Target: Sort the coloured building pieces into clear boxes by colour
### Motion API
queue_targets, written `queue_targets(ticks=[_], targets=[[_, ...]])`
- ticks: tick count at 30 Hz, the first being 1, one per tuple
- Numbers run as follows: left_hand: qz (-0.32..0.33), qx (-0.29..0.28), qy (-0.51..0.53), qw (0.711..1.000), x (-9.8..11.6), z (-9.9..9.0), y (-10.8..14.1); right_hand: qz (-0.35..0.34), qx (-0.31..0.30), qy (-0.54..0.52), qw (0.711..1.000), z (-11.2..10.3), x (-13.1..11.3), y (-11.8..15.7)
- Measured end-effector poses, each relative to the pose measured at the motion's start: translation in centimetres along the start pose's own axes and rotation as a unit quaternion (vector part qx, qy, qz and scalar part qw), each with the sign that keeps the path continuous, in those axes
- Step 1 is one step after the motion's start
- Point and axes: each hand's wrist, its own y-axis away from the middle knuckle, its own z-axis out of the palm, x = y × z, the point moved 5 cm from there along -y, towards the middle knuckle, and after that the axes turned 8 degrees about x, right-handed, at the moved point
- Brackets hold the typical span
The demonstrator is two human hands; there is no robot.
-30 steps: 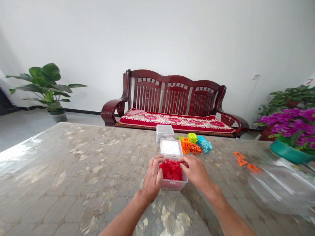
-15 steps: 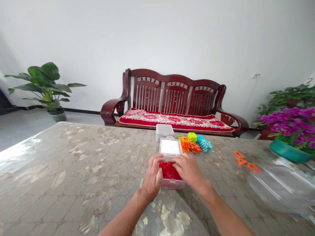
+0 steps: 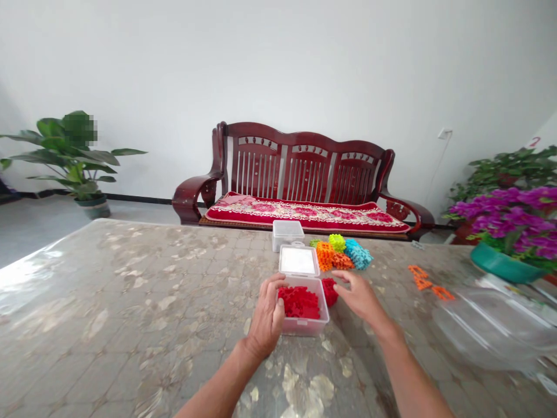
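A clear plastic box [image 3: 304, 327] stands in front of me with its hinged lid [image 3: 299, 259] thrown back. Red interlocking plastic pieces [image 3: 299, 302] fill much of it. My left hand [image 3: 268, 310] grips the box's left wall, thumb over the rim and fingers along the outside. Against the right side of the box sits a red block built of such pieces [image 3: 329, 292]. My right hand [image 3: 357, 295] is at that block's right edge, fingers apart, thumb tip close to or touching it; which one I cannot tell.
Behind the lid stands a second, closed plastic box [image 3: 288, 235]. Orange, green and blue blocks [image 3: 334, 259] cluster beside it. Loose orange pieces [image 3: 430, 283], a large clear container [image 3: 496, 328] and a teal flowerpot [image 3: 505, 264] occupy the right. A wooden bench [image 3: 304, 168] stands beyond the table.
My right hand has moved right, out of the open box, to the red block beside it. The red pieces inside and that block now show. My left hand stays on the box.
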Motion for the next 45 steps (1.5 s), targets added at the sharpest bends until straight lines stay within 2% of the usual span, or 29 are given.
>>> queue_targets(ticks=[2, 5, 15, 17, 20, 22, 25, 29, 33, 37, 40, 45], targets=[[0.001, 0.0, 0.0, 1.0, 0.0, 0.0, 0.0, -0.013, -0.017, -0.006, 1.0, 0.5, 1.1, 0.4], [0.003, 0.001, -0.003, 1.0, 0.1, -0.1, 0.0, -0.035, -0.034, 0.005, 0.999, 1.4, 1.3, 1.0], [-0.002, -0.003, -0.009, 1.0, 0.0, 0.0, 0.1, -0.06, -0.061, 0.061, 0.994, 1.7, -0.6, 0.6], [0.0, -0.003, -0.006, 1.0, 0.0, 0.0, 0.0, -0.05, -0.04, 0.067, 0.996, 1.4, -0.7, 0.6], [-0.003, -0.001, -0.006, 1.0, 0.0, 0.0, 0.0, -0.034, 0.023, 0.05, 0.998, 0.2, -1.5, 0.6], [-0.004, 0.002, -0.003, 1.0, -0.1, 0.0, 0.0, -0.042, 0.062, 0.021, 0.997, -0.9, -2.7, 0.5], [-0.007, 0.002, 0.002, 1.0, -0.2, 0.1, 0.1, -0.072, 0.072, -0.029, 0.994, -2.1, -5.5, 0.5], [-0.013, 0.007, 0.016, 1.0, -0.3, 0.1, 0.2, -0.057, 0.035, -0.075, 0.995, -1.6, -8.1, 0.8], [-0.016, 0.017, 0.036, 0.999, -0.4, 0.1, 0.2, -0.051, -0.017, -0.086, 0.995, 1.0, -9.8, 1.8], [-0.026, 0.019, 0.048, 0.998, -0.7, 0.3, 0.3, -0.082, -0.068, -0.082, 0.991, 2.9, -11.1, 2.6], [-0.021, 0.017, 0.049, 0.998, -0.7, 0.4, 0.4, -0.105, -0.096, -0.078, 0.987, 3.1, -11.3, 2.7], [-0.017, 0.015, 0.043, 0.999, -0.8, 0.4, 0.4, -0.135, -0.104, -0.04, 0.984, 2.6, -11.0, 2.6]])
